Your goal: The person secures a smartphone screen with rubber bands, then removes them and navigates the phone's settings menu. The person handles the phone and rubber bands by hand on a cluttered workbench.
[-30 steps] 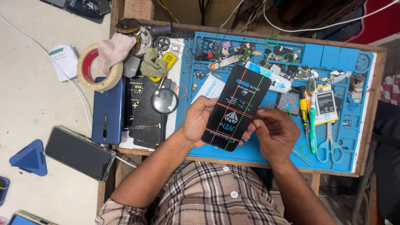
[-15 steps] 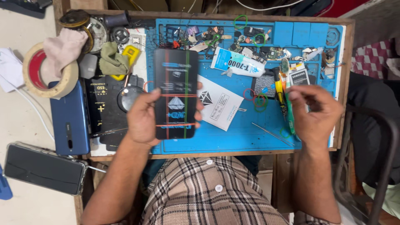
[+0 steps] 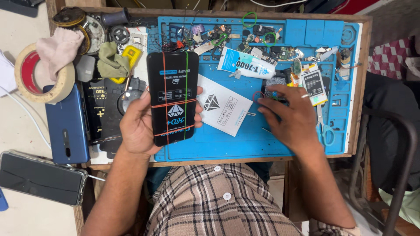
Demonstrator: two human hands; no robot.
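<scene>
2 hands at work: my left hand (image 3: 140,124) grips a black phone screen (image 3: 172,97) by its long edges, held flat above the blue mat (image 3: 218,144) on the surface. Rubber bands (image 3: 173,104) wrap it. It looks thin, light, stiff glass, likely brittle and slick, so I judge the edges the safest hold, never the face. My right hand (image 3: 291,118) lies open, fingers spread on the mat, touching a red band (image 3: 257,96) beside the white leaflet (image 3: 224,106).

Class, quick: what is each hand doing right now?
Left hand: closed around a black rectangular phone screen bound with red and green rubber bands.
Right hand: open, palm down on the blue work mat, holding nothing visible.
</scene>
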